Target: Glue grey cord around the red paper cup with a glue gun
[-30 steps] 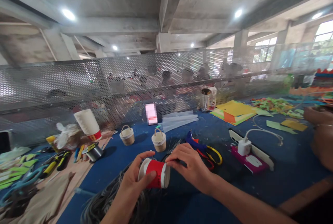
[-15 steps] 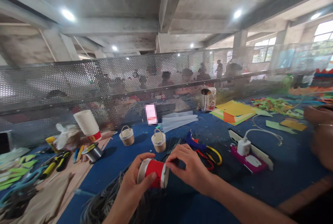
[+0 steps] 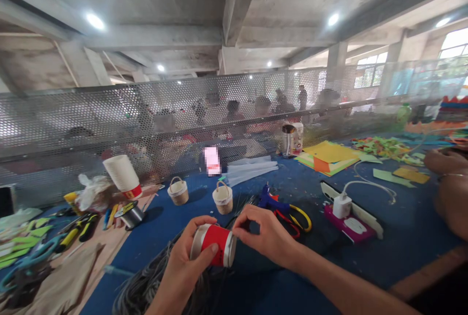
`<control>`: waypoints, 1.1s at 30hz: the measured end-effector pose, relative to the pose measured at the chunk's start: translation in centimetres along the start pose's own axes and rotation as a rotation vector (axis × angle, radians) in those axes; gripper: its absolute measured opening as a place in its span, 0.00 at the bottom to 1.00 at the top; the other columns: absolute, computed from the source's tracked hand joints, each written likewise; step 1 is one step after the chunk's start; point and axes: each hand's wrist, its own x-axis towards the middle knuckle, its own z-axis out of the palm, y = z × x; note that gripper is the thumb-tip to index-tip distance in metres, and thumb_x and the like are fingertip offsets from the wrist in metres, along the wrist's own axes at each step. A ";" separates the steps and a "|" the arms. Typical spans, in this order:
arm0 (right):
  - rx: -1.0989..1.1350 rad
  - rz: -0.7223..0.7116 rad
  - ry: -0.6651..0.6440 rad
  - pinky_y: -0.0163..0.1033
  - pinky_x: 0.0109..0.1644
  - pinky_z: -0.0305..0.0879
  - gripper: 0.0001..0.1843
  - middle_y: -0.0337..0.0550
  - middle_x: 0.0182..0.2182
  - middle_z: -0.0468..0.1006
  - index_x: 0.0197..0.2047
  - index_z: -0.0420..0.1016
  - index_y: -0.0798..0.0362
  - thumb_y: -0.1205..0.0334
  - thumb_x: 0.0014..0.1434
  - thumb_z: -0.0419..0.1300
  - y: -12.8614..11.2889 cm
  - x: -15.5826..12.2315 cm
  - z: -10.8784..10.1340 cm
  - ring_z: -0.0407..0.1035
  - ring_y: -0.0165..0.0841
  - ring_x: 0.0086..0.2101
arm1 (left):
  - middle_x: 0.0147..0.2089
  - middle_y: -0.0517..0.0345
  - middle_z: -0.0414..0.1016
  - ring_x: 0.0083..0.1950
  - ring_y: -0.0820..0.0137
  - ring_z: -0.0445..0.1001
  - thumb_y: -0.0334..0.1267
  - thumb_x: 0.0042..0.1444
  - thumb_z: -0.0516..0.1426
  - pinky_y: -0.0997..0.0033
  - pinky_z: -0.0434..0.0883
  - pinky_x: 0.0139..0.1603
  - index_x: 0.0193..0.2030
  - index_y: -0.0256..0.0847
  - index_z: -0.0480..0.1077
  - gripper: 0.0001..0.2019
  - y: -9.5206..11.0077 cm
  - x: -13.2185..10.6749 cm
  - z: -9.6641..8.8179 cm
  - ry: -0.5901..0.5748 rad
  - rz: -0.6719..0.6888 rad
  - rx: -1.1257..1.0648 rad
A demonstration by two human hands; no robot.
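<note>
My left hand is wrapped around a red paper cup lying on its side above the blue table. My right hand pinches at the cup's rim, fingers closed on something too thin to name. A heap of grey cord lies under my left wrist. Two small woven baskets stand just beyond the cup.
A stack of white paper cups, pliers and a wire spool lie at the left. Scissors and a blue glue gun sit past my right hand. A charger on a power strip, coloured paper sheets and another person's hand are at the right. A perforated metal screen backs the table.
The cup has shifted slightly left and turned in my left hand. My right hand stays pinched at its rim.
</note>
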 end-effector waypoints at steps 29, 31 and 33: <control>0.031 0.044 -0.027 0.34 0.38 0.66 0.02 0.37 0.32 0.77 0.35 0.78 0.53 0.68 0.59 0.64 0.2 -0.1 -0.4 0.71 0.30 0.33 | 0.30 0.64 0.75 0.26 0.73 0.68 0.45 0.46 0.67 0.77 0.66 0.27 0.47 0.45 0.67 0.23 -1.1 0.6 -0.6 -0.046 -0.002 -0.029; 0.028 0.045 -0.027 0.33 0.38 0.65 0.02 0.37 0.32 0.77 0.35 0.78 0.53 0.68 0.60 0.64 0.1 -0.1 -0.5 0.70 0.30 0.33 | 0.30 0.64 0.75 0.25 0.72 0.69 0.45 0.45 0.67 0.77 0.66 0.26 0.47 0.45 0.68 0.23 -1.3 0.6 -0.5 -0.035 -0.001 -0.020; 0.014 0.027 -0.031 0.33 0.38 0.65 0.03 0.37 0.32 0.77 0.35 0.78 0.53 0.68 0.61 0.63 0.0 0.0 -0.5 0.70 0.30 0.33 | 0.29 0.64 0.75 0.25 0.72 0.69 0.44 0.45 0.67 0.77 0.66 0.26 0.46 0.44 0.68 0.22 -1.2 0.6 -0.5 -0.025 0.001 0.003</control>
